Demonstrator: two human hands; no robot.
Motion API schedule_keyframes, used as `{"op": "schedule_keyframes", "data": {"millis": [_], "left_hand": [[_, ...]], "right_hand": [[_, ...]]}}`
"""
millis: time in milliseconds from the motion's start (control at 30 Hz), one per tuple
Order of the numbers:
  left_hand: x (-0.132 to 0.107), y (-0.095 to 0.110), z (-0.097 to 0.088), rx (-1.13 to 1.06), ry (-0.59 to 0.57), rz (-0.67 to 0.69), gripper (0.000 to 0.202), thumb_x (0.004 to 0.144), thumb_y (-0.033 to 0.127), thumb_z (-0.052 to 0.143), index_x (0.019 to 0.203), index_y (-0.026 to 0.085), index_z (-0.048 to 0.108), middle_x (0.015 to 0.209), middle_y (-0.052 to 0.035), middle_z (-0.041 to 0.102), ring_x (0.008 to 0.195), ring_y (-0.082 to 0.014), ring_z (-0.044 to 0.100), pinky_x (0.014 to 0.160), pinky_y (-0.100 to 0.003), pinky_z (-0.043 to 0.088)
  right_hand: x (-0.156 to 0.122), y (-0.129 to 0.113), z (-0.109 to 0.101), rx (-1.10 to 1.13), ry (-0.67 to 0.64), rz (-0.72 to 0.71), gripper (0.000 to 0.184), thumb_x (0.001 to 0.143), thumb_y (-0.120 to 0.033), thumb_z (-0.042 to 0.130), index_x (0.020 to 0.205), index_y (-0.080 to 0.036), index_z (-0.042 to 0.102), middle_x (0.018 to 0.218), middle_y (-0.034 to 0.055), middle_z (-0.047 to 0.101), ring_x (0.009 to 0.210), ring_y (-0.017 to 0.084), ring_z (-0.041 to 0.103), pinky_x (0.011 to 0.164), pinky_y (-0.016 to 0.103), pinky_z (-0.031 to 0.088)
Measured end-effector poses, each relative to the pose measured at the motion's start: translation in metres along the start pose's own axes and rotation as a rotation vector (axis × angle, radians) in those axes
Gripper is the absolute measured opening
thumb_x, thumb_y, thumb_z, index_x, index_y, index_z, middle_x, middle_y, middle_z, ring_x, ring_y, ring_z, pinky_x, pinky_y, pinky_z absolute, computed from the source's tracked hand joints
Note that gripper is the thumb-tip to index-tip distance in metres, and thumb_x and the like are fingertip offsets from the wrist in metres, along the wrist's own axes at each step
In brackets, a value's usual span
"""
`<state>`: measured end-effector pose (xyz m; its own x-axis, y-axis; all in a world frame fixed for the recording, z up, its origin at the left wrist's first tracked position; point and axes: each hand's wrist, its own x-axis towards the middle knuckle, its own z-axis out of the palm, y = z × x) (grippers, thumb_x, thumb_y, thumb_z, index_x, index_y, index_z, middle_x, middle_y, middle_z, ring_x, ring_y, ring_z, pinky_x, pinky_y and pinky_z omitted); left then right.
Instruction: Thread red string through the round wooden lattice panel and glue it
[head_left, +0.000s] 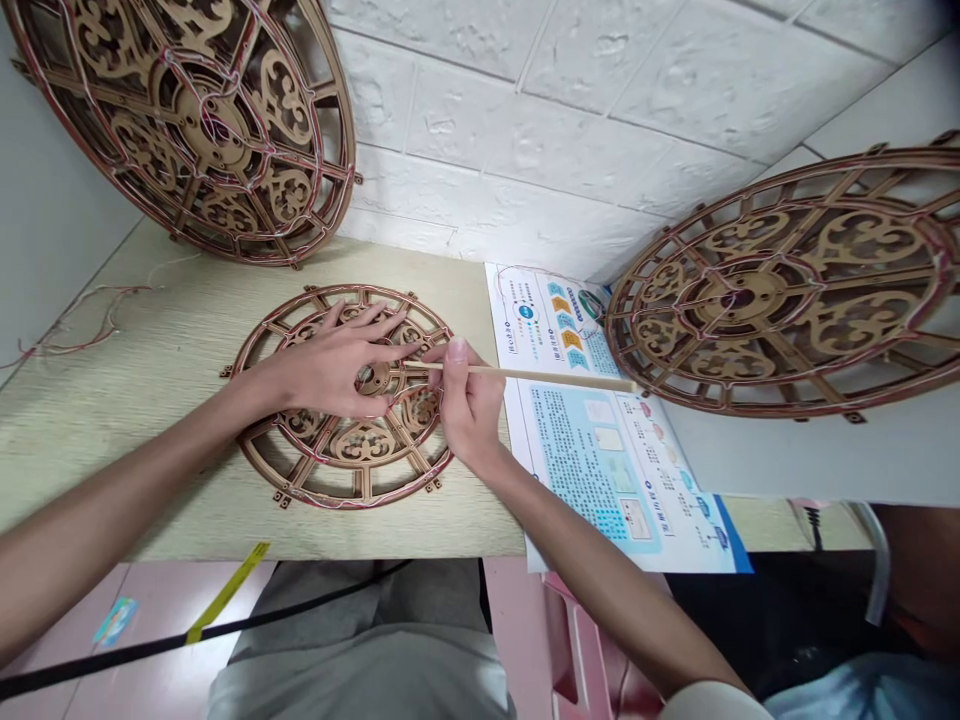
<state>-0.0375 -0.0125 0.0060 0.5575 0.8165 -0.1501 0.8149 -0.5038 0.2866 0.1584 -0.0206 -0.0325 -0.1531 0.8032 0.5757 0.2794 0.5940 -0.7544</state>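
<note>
A round laser-cut wooden wheel (362,443) with scrollwork panels and thin red wire along its rim lies flat on the tabletop. My left hand (330,365) rests spread across it, fingers reaching over the central hub (373,378). My right hand (469,405) pinches a thin wooden stick (525,374) between thumb and fingers. The stick runs across the wheel's right side, and its near tip sits close to the hub. My left hand hides part of the hub and the upper panels.
A pale wood-grain table (142,430) holds loose red wire (82,320) at its left and a printed instruction sheet (600,470) at its right. Two larger wired wooden wheels (217,130) (750,300) lean against a white brick-textured wall (510,100). My lap lies below the table edge.
</note>
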Motion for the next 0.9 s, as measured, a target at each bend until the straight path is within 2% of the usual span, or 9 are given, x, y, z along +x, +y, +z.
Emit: {"op": "schedule_keyframes", "data": {"millis": [167, 367, 467, 533, 633, 733, 800, 900], "left_hand": [[0.0, -0.002, -0.001, -0.035, -0.01, 0.011, 0.073, 0.086, 0.041, 0.066, 0.156, 0.032, 0.047, 0.171, -0.0107, 0.016, 0.156, -0.0461, 0.013, 0.117, -0.077, 0.001], [0.0, -0.01, 0.002, -0.046, -0.002, 0.049, 0.066, 0.087, 0.041, 0.067, 0.151, 0.032, 0.054, 0.17, -0.0125, 0.014, 0.156, -0.0459, 0.013, 0.115, -0.078, 0.005], [0.001, -0.016, 0.004, -0.066, 0.02, 0.094, 0.06, 0.089, 0.041, 0.069, 0.147, 0.032, 0.059, 0.17, -0.0145, 0.013, 0.155, -0.0461, 0.014, 0.116, -0.078, 0.005], [0.001, -0.02, 0.006, -0.091, 0.029, 0.119, 0.056, 0.09, 0.044, 0.07, 0.145, 0.034, 0.06, 0.17, -0.0127, 0.013, 0.156, -0.0455, 0.013, 0.117, -0.077, 0.004], [0.002, -0.023, 0.007, -0.107, 0.014, 0.111, 0.055, 0.092, 0.051, 0.069, 0.145, 0.037, 0.06, 0.17, -0.0111, 0.013, 0.157, -0.0428, 0.009, 0.118, -0.075, 0.001], [0.002, -0.023, 0.006, -0.105, -0.006, 0.101, 0.056, 0.093, 0.054, 0.068, 0.146, 0.037, 0.059, 0.169, -0.0132, 0.015, 0.158, -0.0386, 0.012, 0.118, -0.073, -0.005], [0.002, -0.023, 0.004, -0.097, -0.017, 0.115, 0.054, 0.096, 0.054, 0.064, 0.147, 0.037, 0.057, 0.169, -0.0144, 0.015, 0.158, -0.0364, 0.013, 0.118, -0.072, -0.006], [0.002, -0.022, 0.002, -0.083, -0.04, 0.103, 0.054, 0.097, 0.053, 0.062, 0.148, 0.036, 0.056, 0.169, -0.0142, 0.012, 0.159, -0.0358, 0.008, 0.118, -0.073, -0.005]], "right_hand": [[-0.001, 0.001, 0.001, -0.024, -0.008, 0.03, 0.058, 0.108, -0.057, 0.029, 0.077, -0.02, 0.062, 0.069, 0.0035, 0.062, 0.06, 0.013, 0.056, 0.057, 0.032, 0.044], [0.0, 0.002, 0.002, -0.003, 0.009, -0.001, 0.055, 0.109, -0.05, 0.032, 0.07, -0.021, 0.056, 0.07, 0.0041, 0.063, 0.067, 0.014, 0.061, 0.061, 0.032, 0.046], [0.0, 0.002, 0.002, -0.001, 0.013, 0.002, 0.056, 0.109, -0.052, 0.031, 0.072, -0.02, 0.059, 0.069, 0.0038, 0.062, 0.065, 0.013, 0.061, 0.06, 0.032, 0.046], [-0.001, 0.001, 0.001, 0.008, 0.017, 0.013, 0.057, 0.109, -0.054, 0.031, 0.075, -0.02, 0.062, 0.065, 0.0025, 0.06, 0.059, 0.012, 0.058, 0.056, 0.031, 0.044], [-0.001, -0.001, 0.0, 0.067, 0.075, 0.012, 0.056, 0.108, -0.056, 0.033, 0.076, -0.02, 0.062, 0.058, -0.0002, 0.053, 0.053, 0.011, 0.053, 0.052, 0.029, 0.042], [-0.002, -0.002, 0.001, 0.103, 0.147, 0.011, 0.055, 0.108, -0.056, 0.035, 0.076, -0.02, 0.062, 0.058, -0.0004, 0.052, 0.054, 0.011, 0.052, 0.051, 0.029, 0.042], [-0.002, -0.002, 0.001, 0.094, 0.156, 0.031, 0.057, 0.107, -0.059, 0.034, 0.076, -0.02, 0.062, 0.059, 0.0002, 0.053, 0.054, 0.012, 0.053, 0.051, 0.029, 0.043], [-0.002, -0.002, 0.002, 0.083, 0.143, 0.058, 0.06, 0.106, -0.062, 0.032, 0.075, -0.021, 0.061, 0.058, 0.0006, 0.053, 0.054, 0.012, 0.053, 0.052, 0.029, 0.044]]}}
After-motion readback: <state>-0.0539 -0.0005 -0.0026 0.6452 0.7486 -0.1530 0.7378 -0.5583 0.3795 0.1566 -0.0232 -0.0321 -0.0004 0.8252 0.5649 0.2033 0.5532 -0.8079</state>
